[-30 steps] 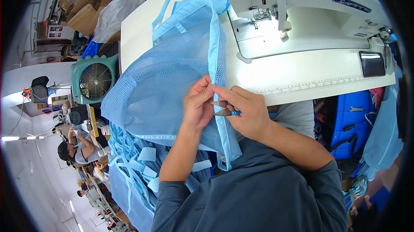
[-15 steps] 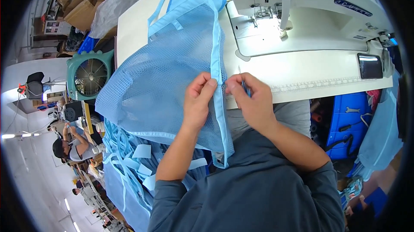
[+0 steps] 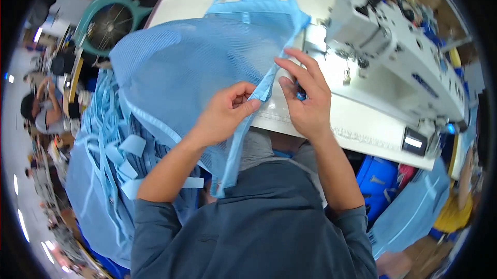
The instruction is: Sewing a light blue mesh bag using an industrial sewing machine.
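A light blue mesh bag [image 3: 202,66] with fabric edging and a strap handle lies over the table front and hangs down toward my lap. My left hand [image 3: 225,113] pinches its edge binding between thumb and fingers. Just to the right, my right hand [image 3: 310,97] has its index and middle fingers stretched along the binding farther up, the thumb apart. A small blue tool [image 3: 301,95] is tucked in that hand's palm; its kind is mostly hidden by the fingers. The sewing machine [image 3: 398,56] stands beyond my right hand, its needle area lit.
Blue mesh pieces and straps [image 3: 108,139] are heaped at the left. A green fan [image 3: 108,27] stands at the far left. On the white table [image 3: 357,123] a ruler strip runs along the front, with a black phone-like device [image 3: 414,140] at the right. A blue bin [image 3: 375,180] sits below.
The view has turned, shifting the machine rightward. My right hand has opened from a pinch beside the left hand and moved up along the binding. My left hand still pinches the edge.
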The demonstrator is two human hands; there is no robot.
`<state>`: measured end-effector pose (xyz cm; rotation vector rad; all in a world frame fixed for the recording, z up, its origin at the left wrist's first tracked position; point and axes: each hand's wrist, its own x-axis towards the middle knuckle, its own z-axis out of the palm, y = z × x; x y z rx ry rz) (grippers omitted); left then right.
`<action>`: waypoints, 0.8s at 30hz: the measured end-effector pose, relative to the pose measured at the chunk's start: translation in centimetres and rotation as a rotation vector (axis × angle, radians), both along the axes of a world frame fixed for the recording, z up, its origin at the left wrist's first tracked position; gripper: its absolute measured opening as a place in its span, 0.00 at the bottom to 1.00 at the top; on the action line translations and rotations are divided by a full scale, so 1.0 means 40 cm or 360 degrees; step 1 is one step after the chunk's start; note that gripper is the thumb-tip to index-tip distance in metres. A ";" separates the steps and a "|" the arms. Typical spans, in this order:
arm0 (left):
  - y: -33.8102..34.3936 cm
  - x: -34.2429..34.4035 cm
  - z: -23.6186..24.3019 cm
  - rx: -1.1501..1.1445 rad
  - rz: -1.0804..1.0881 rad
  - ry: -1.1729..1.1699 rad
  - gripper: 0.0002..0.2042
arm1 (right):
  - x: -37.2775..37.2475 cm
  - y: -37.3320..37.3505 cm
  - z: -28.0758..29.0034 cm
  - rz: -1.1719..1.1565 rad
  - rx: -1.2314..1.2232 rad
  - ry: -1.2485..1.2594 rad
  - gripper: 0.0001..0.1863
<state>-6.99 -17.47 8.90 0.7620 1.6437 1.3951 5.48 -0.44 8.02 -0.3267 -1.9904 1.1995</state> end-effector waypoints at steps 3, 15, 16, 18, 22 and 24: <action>-0.076 -0.065 0.039 -0.0046 -0.0046 0.0126 0.08 | -0.096 0.048 0.059 0.0655 0.0190 -0.0279 0.09; -0.265 -0.106 0.206 -0.0330 0.0252 0.0886 0.10 | -0.235 -0.060 0.162 0.0838 0.0080 -0.0514 0.09; -0.267 -0.105 0.215 -0.0344 0.0237 0.0864 0.10 | -0.233 -0.061 0.168 0.0841 0.0086 -0.0513 0.09; -0.265 -0.108 0.230 -0.0348 0.0212 0.0844 0.10 | -0.228 -0.059 0.187 0.0823 0.0037 -0.0644 0.12; -0.260 -0.131 0.230 -0.0265 0.0088 0.0829 0.10 | -0.221 -0.044 0.201 0.0803 0.0042 -0.0638 0.12; -0.257 -0.143 0.225 -0.0198 0.0057 0.0831 0.11 | -0.215 -0.041 0.206 0.0808 0.0008 -0.0652 0.11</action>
